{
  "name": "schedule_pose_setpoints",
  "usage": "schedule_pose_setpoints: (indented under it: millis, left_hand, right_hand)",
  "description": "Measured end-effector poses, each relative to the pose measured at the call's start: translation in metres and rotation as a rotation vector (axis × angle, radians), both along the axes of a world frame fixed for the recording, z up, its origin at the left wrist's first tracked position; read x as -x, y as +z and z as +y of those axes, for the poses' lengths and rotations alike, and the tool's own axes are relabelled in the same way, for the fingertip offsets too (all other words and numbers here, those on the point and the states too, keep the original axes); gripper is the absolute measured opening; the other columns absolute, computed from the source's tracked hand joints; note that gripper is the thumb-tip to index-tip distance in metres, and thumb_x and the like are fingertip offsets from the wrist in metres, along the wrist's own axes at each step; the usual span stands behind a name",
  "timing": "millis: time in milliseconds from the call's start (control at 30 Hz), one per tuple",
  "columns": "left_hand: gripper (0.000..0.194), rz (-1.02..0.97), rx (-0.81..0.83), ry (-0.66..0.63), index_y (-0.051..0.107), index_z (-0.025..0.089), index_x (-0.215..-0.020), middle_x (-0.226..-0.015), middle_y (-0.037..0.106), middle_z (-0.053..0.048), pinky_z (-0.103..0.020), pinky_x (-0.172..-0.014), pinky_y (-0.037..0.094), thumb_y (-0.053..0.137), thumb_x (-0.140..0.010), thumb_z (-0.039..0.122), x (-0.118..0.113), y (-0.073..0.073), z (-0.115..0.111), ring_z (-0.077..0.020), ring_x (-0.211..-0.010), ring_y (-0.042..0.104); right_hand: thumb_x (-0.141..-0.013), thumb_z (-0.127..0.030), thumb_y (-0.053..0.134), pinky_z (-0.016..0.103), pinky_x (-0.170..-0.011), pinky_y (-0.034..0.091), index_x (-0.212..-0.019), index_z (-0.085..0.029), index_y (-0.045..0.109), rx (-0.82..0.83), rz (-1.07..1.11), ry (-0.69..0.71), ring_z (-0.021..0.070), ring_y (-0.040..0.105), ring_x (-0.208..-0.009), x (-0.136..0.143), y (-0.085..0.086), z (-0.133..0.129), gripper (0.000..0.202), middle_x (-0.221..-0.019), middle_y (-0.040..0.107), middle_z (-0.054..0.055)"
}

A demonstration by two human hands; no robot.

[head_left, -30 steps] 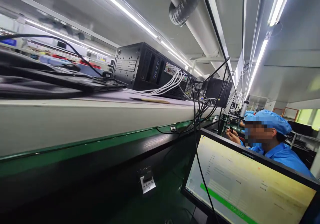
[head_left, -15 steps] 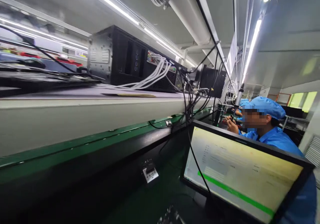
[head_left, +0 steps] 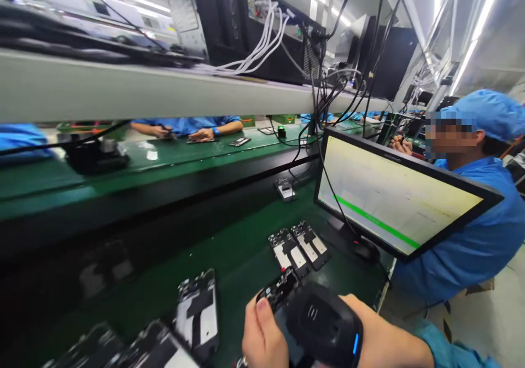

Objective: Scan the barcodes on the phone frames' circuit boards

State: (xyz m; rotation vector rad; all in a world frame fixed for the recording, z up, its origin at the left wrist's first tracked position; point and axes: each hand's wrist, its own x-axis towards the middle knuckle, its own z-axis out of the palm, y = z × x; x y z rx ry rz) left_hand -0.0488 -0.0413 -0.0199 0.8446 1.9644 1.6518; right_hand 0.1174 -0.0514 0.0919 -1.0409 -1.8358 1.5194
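Note:
At the bottom centre, my left hand (head_left: 264, 332) is closed round an opened phone (head_left: 280, 292), its thumb along the edge and the inner parts facing up. My right hand (head_left: 369, 324) grips a black barcode scanner (head_left: 322, 321) with a lit blue strip on its side. The scanner's head is over the phone and hides much of it; the fingers round the handle are mostly hidden. Just beyond, two opened phones (head_left: 289, 252) (head_left: 310, 244) lie side by side on the green bench top. Another opened phone (head_left: 199, 313) lies left of my hands.
More opened phones (head_left: 153, 346) lie at the lower left. A monitor (head_left: 404, 193) with a green bar stands at the right, a black mouse (head_left: 366, 249) below it. Above hangs a shelf (head_left: 164, 92) with cables (head_left: 322, 92). A co-worker in blue (head_left: 484, 209) sits beyond the monitor.
The view has tilted down, so the shelf and monitor sit higher in the picture. My two hands, the scanner and the held phone have come into view, along with the phones on the bench.

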Motion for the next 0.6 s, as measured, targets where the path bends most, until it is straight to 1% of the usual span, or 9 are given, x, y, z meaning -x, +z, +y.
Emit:
schedule_pose_setpoints:
  millis: [67, 100, 200, 233, 300, 400, 467, 533, 600]
  left_hand:
    - [0.049, -0.012, 0.0, -0.012, 0.064, 0.02, -0.102, -0.093, 0.07, -0.007, -0.035, -0.079, 0.05, 0.042, -0.091, 0.062, 0.002, -0.001, 0.002, -0.0255, -0.091, 0.065]
    - [0.049, -0.022, -0.018, -0.006, 0.064, 0.02, -0.104, -0.093, 0.07, -0.007, -0.035, -0.081, 0.05, 0.042, -0.091, 0.061, 0.001, 0.0, 0.002, -0.0246, -0.09, 0.064]
    - [0.044, -0.037, -0.051, -0.014, 0.063, 0.019, -0.104, -0.093, 0.069, -0.006, -0.032, -0.081, 0.049, 0.04, -0.094, 0.055, -0.001, 0.006, -0.001, -0.0219, -0.089, 0.064]
    - [0.042, -0.041, -0.059, -0.027, 0.063, 0.019, -0.104, -0.093, 0.069, -0.006, -0.031, -0.08, 0.049, 0.039, -0.096, 0.053, -0.002, 0.008, -0.001, -0.021, -0.089, 0.064]
    - [0.041, -0.056, -0.078, -0.052, 0.062, 0.019, -0.104, -0.091, 0.068, -0.005, -0.03, -0.077, 0.048, 0.037, -0.098, 0.05, -0.003, 0.01, -0.001, -0.0193, -0.085, 0.063]
    - [0.038, -0.083, -0.108, -0.051, 0.061, 0.018, -0.103, -0.087, 0.066, -0.004, -0.027, -0.073, 0.047, 0.038, -0.099, 0.048, -0.002, 0.011, 0.001, -0.0172, -0.08, 0.061]
    - [0.037, -0.113, -0.12, -0.041, 0.061, 0.018, -0.101, -0.085, 0.064, -0.002, -0.025, -0.071, 0.045, 0.039, -0.098, 0.048, -0.002, 0.01, 0.002, -0.0157, -0.077, 0.058]
    - [0.035, -0.194, -0.141, -0.038, 0.059, 0.018, -0.091, -0.078, 0.059, 0.0, -0.023, -0.068, 0.043, 0.043, -0.097, 0.048, -0.002, 0.009, 0.004, -0.0135, -0.071, 0.054]
    - [0.033, -0.291, -0.166, -0.038, 0.054, 0.018, -0.08, -0.07, 0.052, 0.003, -0.021, -0.062, 0.041, 0.05, -0.094, 0.048, -0.002, 0.008, 0.006, -0.0114, -0.064, 0.048]
  right_hand:
    - [-0.069, -0.025, 0.082, 0.026, -0.068, 0.055, -0.107, -0.017, 0.064, 0.013, 0.001, 0.0, 0.0162, 0.062, -0.076, 0.002, -0.005, 0.004, 0.043, -0.088, 0.07, 0.002]
    - [-0.067, -0.022, 0.08, 0.025, -0.068, 0.055, -0.104, -0.017, 0.064, 0.0, -0.005, 0.0, 0.0166, 0.062, -0.075, 0.003, -0.006, 0.004, 0.041, -0.088, 0.07, 0.002]
    - [-0.071, -0.02, 0.074, 0.026, -0.071, 0.055, -0.103, -0.017, 0.065, -0.073, -0.034, 0.0, 0.0195, 0.064, -0.081, 0.01, -0.006, -0.001, 0.033, -0.095, 0.071, 0.005]
    - [-0.073, -0.019, 0.072, 0.026, -0.071, 0.055, -0.103, -0.017, 0.065, -0.087, -0.045, -0.005, 0.0198, 0.064, -0.081, 0.013, -0.005, -0.002, 0.031, -0.095, 0.071, 0.005]
    - [-0.076, -0.018, 0.069, 0.026, -0.069, 0.055, -0.1, -0.019, 0.065, -0.089, -0.081, 0.003, 0.0195, 0.064, -0.079, 0.017, -0.003, -0.001, 0.025, -0.089, 0.071, 0.003]
    - [-0.077, -0.017, 0.067, 0.025, -0.066, 0.055, -0.091, -0.02, 0.066, -0.069, -0.103, 0.034, 0.0184, 0.064, -0.074, 0.021, 0.001, 0.001, 0.014, -0.081, 0.07, 0.001]
    - [-0.077, -0.017, 0.068, 0.026, -0.07, 0.057, -0.094, -0.02, 0.066, -0.07, -0.099, 0.034, 0.0191, 0.066, -0.078, 0.021, 0.004, 0.002, 0.017, -0.086, 0.072, 0.002]
    - [-0.077, -0.017, 0.069, 0.028, -0.073, 0.058, -0.1, -0.019, 0.066, -0.078, -0.114, 0.021, 0.0198, 0.068, -0.08, 0.02, 0.005, 0.002, 0.023, -0.092, 0.073, 0.003]
    - [-0.077, -0.019, 0.07, 0.028, -0.071, 0.058, -0.101, -0.018, 0.067, -0.081, -0.15, 0.006, 0.0199, 0.068, -0.078, 0.017, 0.005, 0.002, 0.024, -0.093, 0.074, 0.004]
